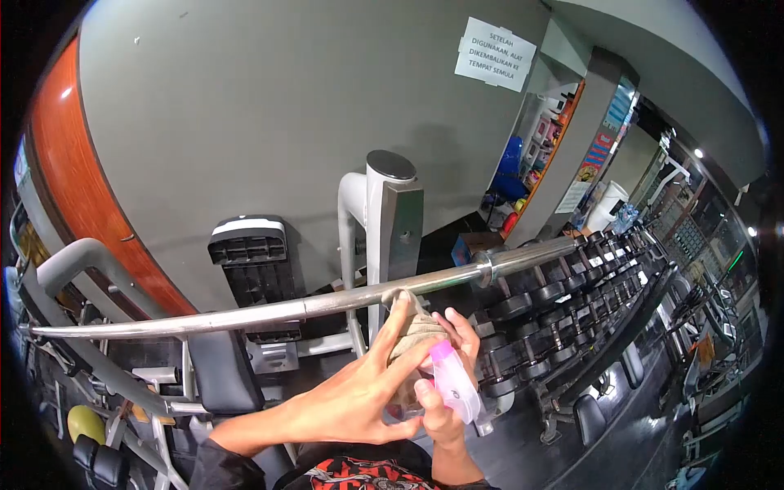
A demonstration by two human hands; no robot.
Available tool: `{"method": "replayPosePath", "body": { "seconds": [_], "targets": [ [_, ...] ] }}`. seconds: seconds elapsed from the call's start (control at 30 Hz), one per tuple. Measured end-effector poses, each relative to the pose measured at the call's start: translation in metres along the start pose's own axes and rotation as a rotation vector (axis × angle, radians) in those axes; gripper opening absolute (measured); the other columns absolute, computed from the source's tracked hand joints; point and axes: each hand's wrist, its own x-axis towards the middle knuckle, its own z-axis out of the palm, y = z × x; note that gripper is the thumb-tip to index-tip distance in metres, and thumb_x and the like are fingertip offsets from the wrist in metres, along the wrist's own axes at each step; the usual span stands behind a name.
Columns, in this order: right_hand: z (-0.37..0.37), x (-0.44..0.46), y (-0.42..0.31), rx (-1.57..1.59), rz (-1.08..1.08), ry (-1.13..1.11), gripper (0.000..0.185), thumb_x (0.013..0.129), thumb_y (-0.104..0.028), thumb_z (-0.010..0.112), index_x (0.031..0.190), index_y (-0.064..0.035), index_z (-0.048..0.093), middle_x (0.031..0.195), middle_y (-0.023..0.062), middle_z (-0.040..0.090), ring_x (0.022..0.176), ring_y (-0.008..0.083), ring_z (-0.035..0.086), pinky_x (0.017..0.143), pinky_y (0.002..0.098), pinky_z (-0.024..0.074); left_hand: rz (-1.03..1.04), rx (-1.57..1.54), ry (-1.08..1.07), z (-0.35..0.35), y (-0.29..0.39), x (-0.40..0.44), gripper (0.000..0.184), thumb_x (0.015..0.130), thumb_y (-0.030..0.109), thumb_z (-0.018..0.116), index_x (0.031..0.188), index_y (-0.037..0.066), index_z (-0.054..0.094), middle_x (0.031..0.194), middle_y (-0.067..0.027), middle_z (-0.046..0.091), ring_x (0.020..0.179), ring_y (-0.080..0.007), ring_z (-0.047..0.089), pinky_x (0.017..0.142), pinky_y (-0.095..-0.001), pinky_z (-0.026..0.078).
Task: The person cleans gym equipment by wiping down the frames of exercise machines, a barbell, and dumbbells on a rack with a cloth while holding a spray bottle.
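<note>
My left hand point(351, 400) reaches in from the lower left, its fingers closed over a crumpled beige cloth point(416, 327). The cloth's top edge meets the underside of a long metal barbell point(302, 308). My right hand point(445, 420) is wrapped round a small translucent bottle point(457, 384) with a pink top, tilted and close against the cloth. Some of its fingers show beyond the bottle. Part of the bottle and the lower cloth are hidden by my hands.
A dumbbell rack point(539, 327) stands at right. Behind the bar are a grey machine post point(396, 229) and a black padded seat point(224, 371). A paper sign point(495, 54) hangs on the grey wall point(269, 98). A yellow-green ball point(86, 425) lies at lower left.
</note>
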Motion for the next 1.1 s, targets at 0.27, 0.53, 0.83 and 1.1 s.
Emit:
{"method": "replayPosePath", "body": {
  "seconds": [0.27,0.53,0.83,1.1],
  "targets": [
    [-0.004,-0.006,0.004,-0.104,-0.021,-0.108,0.045,0.081,-0.036,0.069,0.105,0.0004,0.06,0.142,0.0276,0.024,0.131,0.0394,0.03,0.106,0.0494,0.0271,-0.131,0.307,0.18,0.035,-0.005,-0.007,0.088,0.063,0.017,0.08,0.14,0.007,0.038,0.148,-0.035,-0.007,0.118,-0.0537,0.045,0.087,-0.0471,0.051],
    [0.001,-0.002,-0.01,-0.233,-0.064,-0.29,0.067,0.077,-0.048,0.069,0.121,-0.0009,0.053,0.143,0.0303,0.02,0.132,0.0427,0.027,0.107,0.0508,0.0243,0.039,0.304,0.542,0.055,-0.046,-0.021,0.066,0.064,0.036,0.08,0.117,0.003,0.059,0.139,-0.0353,0.033,0.116,-0.0471,0.052,0.091,-0.0469,0.049],
    [-0.003,0.001,0.044,0.097,0.016,-0.28,0.071,0.088,-0.048,0.056,0.137,0.0002,0.039,0.145,0.0241,0.027,0.135,0.0353,0.03,0.109,0.0459,0.0231,0.052,0.036,0.532,0.018,-0.039,-0.02,0.057,0.06,0.021,0.077,0.108,-0.004,0.061,0.131,-0.0266,0.049,0.113,-0.0397,0.057,0.094,-0.0417,0.048],
    [0.03,-0.022,0.052,0.207,0.204,0.119,0.041,0.096,-0.027,0.054,0.123,0.0037,0.05,0.119,0.0113,0.056,0.108,0.0191,0.054,0.094,0.0324,0.0412,0.079,0.07,0.475,0.021,-0.045,-0.015,0.054,0.058,0.026,0.075,0.104,-0.001,0.063,0.122,-0.0238,0.055,0.109,-0.0376,0.057,0.091,-0.0427,0.047]
  ]
}}
